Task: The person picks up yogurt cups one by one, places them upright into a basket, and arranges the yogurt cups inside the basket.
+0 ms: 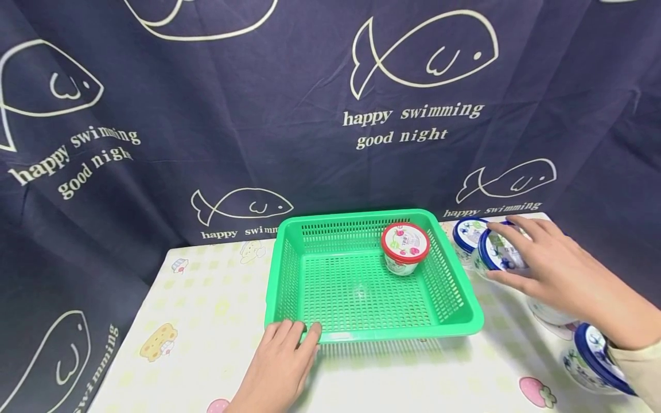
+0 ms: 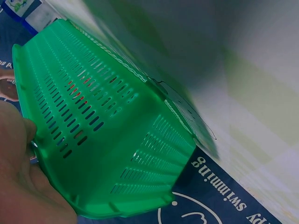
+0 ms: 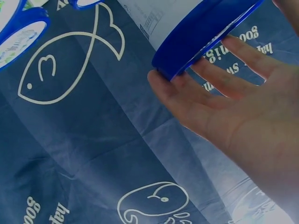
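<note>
My left hand [image 1: 281,358] grips the near left rim of a green plastic basket [image 1: 382,332], with fingers over the edge; the left wrist view shows the basket's slotted outer wall [image 2: 93,154] beside that hand. Inside the basket, at its far right, stands a red-lidded tub [image 1: 405,246]. To the right, my right hand [image 1: 547,261] spreads its fingers over a blue-lidded tub [image 1: 496,249]. Its fingertips are at the lid's edge in the right wrist view, where the white side of the tub [image 3: 159,18] also shows. The hand covers part of that lid.
Another blue-lidded tub [image 1: 470,234] stands just behind, near the basket's right wall. A white tub [image 1: 549,312] is partly hidden under my right forearm, and a blue-lidded tub [image 1: 594,358] is nearer. A dark fish-printed curtain [image 1: 310,115] hangs behind the patterned tablecloth [image 1: 196,321].
</note>
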Available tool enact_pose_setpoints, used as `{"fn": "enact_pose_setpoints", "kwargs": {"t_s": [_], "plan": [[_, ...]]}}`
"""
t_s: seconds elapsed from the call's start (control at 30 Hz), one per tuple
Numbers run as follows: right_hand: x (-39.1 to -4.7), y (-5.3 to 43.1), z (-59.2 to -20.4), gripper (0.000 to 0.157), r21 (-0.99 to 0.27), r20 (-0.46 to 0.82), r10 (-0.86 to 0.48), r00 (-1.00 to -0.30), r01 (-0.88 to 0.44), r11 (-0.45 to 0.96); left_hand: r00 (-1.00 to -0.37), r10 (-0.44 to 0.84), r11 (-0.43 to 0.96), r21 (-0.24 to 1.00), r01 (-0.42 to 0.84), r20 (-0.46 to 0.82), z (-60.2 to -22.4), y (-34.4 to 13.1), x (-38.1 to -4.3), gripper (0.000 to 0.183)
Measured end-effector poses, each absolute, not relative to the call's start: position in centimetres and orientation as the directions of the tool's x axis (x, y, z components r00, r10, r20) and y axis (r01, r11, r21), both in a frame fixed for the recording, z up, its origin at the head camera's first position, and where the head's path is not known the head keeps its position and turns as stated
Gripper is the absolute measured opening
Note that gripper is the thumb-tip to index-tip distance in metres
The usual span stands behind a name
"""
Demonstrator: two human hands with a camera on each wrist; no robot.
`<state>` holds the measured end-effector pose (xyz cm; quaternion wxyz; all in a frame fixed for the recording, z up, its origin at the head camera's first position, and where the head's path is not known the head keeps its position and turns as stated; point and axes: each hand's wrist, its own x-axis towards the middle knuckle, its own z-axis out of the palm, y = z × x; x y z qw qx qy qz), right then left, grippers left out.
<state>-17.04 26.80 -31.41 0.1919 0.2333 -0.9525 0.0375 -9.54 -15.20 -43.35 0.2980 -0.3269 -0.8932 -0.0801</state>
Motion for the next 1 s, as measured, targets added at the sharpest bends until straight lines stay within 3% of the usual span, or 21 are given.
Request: {"fn": "enact_pose_setpoints", "kwargs": {"t_s": [0.43, 1.0], "plan": [[-17.7, 25.0, -30.3, 0.08, 0.049, 0.464, -0.499, -0.731, -0.542, 0.839, -0.616, 0.54, 0.779, -0.064, 0.624, 0.574, -43.5, -15.3, -9.5, 0.035], [-18.9, 20.8, -29.1, 0.077, 0.04, 0.455, -0.555, -0.696, -0.607, 0.794, -0.625, 0.535, 0.784, -0.058, 0.618, 0.568, -43.5, -15.1, -9.7, 0.037]]}}
